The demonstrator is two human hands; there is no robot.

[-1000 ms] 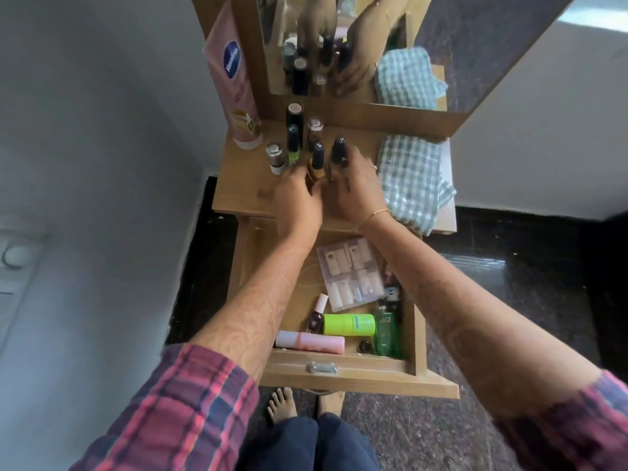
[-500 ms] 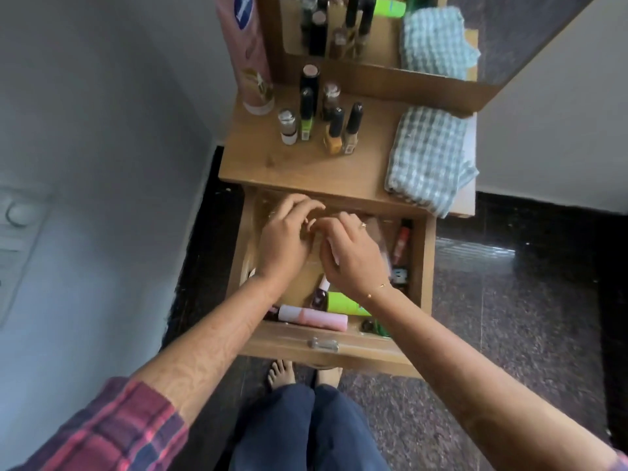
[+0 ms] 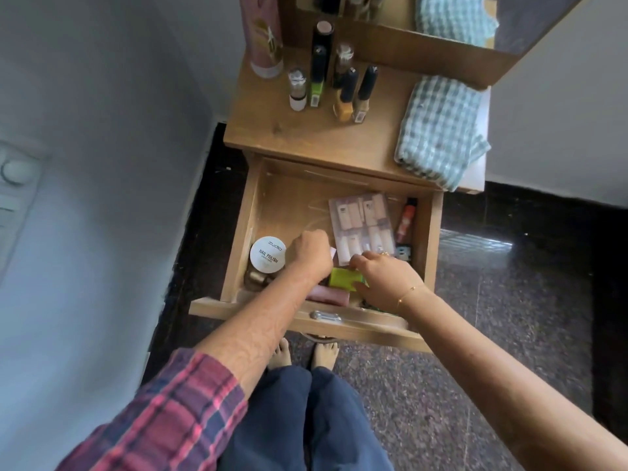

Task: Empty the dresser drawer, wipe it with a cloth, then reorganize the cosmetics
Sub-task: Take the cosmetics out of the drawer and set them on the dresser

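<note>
While the drawer (image 3: 339,185) is open and partly cleared, the emptying step is judged in progress. Bottles (image 3: 343,86) and cloth (image 3: 438,127) are set on the dresser top (image 3: 306,137). The left hand (image 3: 311,254) is fisted around a small item; the right hand (image 3: 384,277) is curled onto the green tube (image 3: 343,277). Lifting both out is called for next.

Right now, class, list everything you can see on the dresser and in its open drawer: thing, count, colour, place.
lotion tube: one, pink, dresser top, back left
small bottles: about seven, mixed colours, upright on dresser top
cloth: one, blue-white check, dresser top, right
drawer: one, wooden, pulled open
nail kit: one, clear, drawer middle
round tub: one, white lid, drawer left
red tube: one, drawer right
green tube: one, drawer front
pink tube: one, drawer front
left hand: curled, in drawer
right hand: on green tube
</note>
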